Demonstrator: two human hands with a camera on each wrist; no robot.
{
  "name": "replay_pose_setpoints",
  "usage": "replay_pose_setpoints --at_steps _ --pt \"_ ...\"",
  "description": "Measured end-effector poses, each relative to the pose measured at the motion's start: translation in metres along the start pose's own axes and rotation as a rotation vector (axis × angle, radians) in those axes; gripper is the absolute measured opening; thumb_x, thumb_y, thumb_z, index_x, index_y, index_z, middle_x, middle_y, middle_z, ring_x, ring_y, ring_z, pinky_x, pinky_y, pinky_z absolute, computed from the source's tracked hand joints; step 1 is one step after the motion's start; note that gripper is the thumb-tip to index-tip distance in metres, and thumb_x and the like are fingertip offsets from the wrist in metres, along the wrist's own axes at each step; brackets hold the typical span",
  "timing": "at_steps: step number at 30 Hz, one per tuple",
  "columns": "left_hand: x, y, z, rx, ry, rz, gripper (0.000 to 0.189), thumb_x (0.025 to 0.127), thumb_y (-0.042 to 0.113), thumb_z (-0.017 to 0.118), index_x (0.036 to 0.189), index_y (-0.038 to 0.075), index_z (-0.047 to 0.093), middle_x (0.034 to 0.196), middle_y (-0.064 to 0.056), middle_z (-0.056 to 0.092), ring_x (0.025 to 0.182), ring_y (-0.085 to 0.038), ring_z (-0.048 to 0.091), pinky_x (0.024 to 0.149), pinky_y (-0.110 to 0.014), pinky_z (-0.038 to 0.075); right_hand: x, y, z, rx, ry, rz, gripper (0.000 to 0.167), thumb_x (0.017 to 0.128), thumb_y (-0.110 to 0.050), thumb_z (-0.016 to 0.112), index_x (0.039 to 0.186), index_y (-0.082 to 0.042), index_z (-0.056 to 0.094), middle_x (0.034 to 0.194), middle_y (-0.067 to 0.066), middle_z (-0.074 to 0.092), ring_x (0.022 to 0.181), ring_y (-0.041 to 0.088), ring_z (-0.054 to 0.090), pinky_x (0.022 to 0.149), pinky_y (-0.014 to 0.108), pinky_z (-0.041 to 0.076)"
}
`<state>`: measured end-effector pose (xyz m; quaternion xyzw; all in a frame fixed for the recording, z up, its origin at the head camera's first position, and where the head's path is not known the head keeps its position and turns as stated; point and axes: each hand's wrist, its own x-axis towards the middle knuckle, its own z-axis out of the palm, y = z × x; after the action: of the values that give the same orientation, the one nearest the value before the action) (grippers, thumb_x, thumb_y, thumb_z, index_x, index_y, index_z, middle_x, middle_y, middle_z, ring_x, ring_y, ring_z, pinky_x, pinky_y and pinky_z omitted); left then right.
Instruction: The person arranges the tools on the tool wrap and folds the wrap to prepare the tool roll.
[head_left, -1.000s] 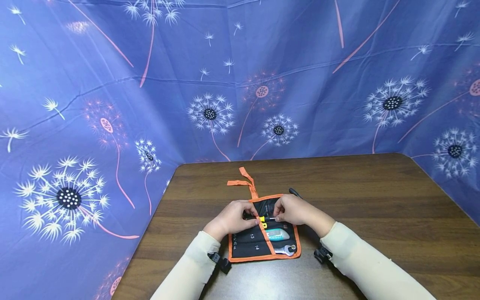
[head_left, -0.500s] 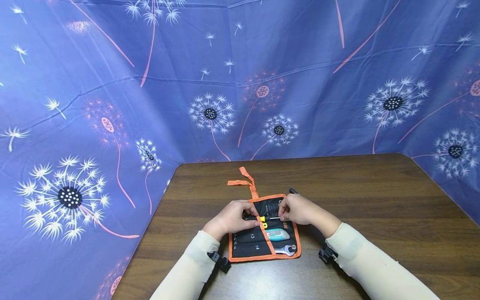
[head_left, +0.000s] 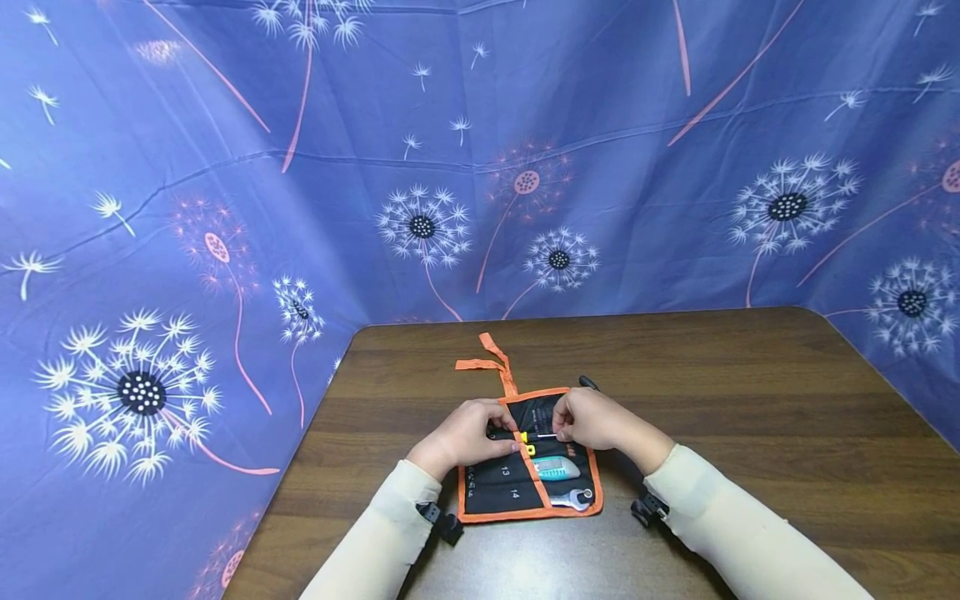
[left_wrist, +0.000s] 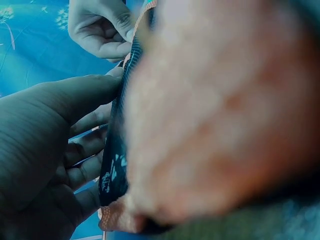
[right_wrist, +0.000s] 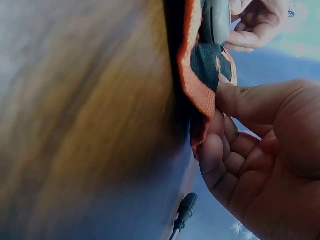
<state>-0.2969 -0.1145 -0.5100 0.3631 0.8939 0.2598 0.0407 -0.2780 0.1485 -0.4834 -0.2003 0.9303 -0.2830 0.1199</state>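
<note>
rn l hand (head_left: pixel 467 434) grips tool pouch (head_left: pixel 487 495), r hand (head_left: pixel 589 419) pinches screwdrvr (head_left: pixel 533 437) tip

Room rightward over the table (head_left: pixel 780 417)
I see left hand (head_left: pixel 467 432) and right hand (head_left: pixel 591 418) crowding the pouch (head_left: pixel 491 498), a screwdriver (head_left: pixel 588 382) beyond.

I've got a brown wood-grain table (head_left: pixel 712 375) across the lower part of the head view, far corners rounded, surface shining pale at bottom centre. Lower centre, here's a black tool pouch (head_left: pixel 487 492) edged in orange, lying open on it, orange ties (head_left: pixel 480 364) trailing up and left. By its upper right corner I spot a black-handled screwdriver (head_left: pixel 588 382), partly hidden.
</note>
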Motion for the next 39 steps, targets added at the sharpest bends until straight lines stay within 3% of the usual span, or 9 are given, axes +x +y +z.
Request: replay_pose_setpoints --at_steps 31,39 --pt "0.001 0.0 0.0 0.004 -0.004 -0.006 0.018 0.09 0.037 0.085 0.103 0.028 0.076 0.098 0.011 0.066 0.09 -0.005 0.06 0.081 -0.025 0.051 0.018 -0.017 0.019 -0.093 0.028 -0.071 0.029 0.087 -0.002 0.081 0.067 -0.018 0.069 0.06 -0.01 0.056 0.059 0.011 0.051 0.061 0.032 0.042" --pt "0.001 0.001 0.001 0.01 -0.004 -0.005 0.018 0.091 0.037 0.085 0.103 0.027 0.076 0.098 0.01 0.066 0.09 -0.006 0.06 0.081 -0.025 0.051 0.018 -0.018 0.019 -0.077 0.001 -0.038 0.027 0.09 -0.004 0.081 0.069 -0.018 0.07 0.063 -0.008 0.057 0.06 0.012 0.052 0.062 0.033 0.042"
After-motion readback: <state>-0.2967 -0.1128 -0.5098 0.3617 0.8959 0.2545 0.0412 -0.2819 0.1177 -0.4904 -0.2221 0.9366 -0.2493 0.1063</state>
